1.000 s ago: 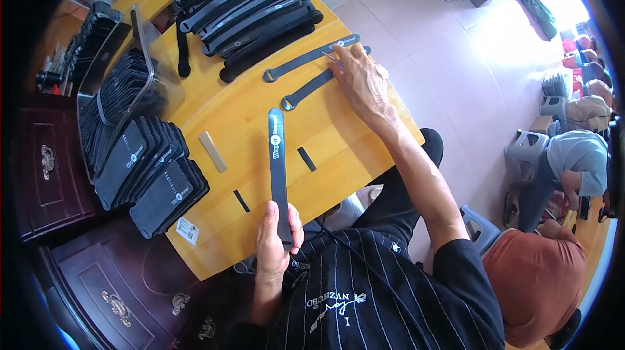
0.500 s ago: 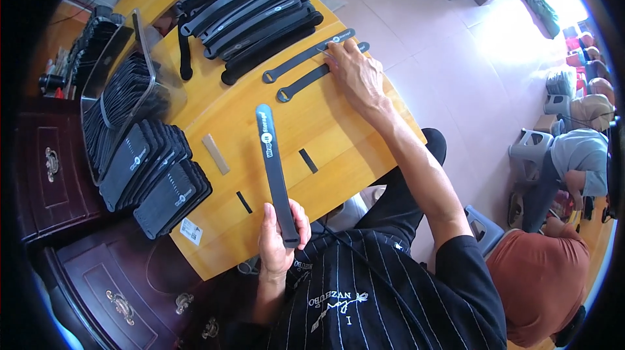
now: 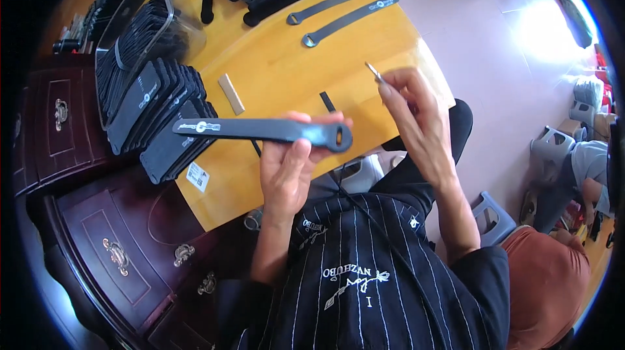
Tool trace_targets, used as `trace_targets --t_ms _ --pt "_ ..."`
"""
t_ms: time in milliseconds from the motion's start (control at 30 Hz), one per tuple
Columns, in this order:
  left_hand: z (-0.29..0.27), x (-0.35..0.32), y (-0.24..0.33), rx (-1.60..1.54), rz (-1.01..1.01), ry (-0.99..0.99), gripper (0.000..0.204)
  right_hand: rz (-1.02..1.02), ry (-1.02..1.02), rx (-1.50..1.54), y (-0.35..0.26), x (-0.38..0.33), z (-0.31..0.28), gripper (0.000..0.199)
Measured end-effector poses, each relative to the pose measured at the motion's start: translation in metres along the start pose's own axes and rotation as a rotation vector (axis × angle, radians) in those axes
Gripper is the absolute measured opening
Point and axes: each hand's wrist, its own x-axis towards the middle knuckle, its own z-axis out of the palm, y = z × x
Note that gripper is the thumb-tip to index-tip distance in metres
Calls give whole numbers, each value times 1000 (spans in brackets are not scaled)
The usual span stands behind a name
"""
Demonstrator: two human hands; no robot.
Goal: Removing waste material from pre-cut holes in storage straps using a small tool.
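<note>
The left hand (image 3: pixel 293 164) gripped a long dark strap (image 3: pixel 260 130) while the right hand (image 3: pixel 413 112) pinched a small metal pin (image 3: pixel 374 72) above the yellow table (image 3: pixel 286 63)

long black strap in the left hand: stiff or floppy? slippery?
The long black flat strap juts sideways from the left hand, held near one end, with no visible sag: probably fairly stiff and light. Its matte look suggests little slip. Being flat, it shouldn't roll.

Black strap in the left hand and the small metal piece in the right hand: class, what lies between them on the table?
In the head view, a short black strip lies on the yellow table between the black strap and the metal piece; otherwise bare tabletop.
</note>
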Motion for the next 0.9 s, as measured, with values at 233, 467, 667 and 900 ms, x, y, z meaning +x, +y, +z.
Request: trace_targets --t_ms 233,467,667,900 --pt "14 12 -5 4 111 22 31 -78 -53 209 -11 -55 5 15" --pt "23 10 -15 92 142 71 35 -243 52 -37 -7 -59 6 16" --pt "25 9 -17 189 210 41 36 -212 -13 -95 -8 -62 -4 15" --pt "22 10 -21 355 359 22 39 -148 -60 107 -5 -61 -3 16"
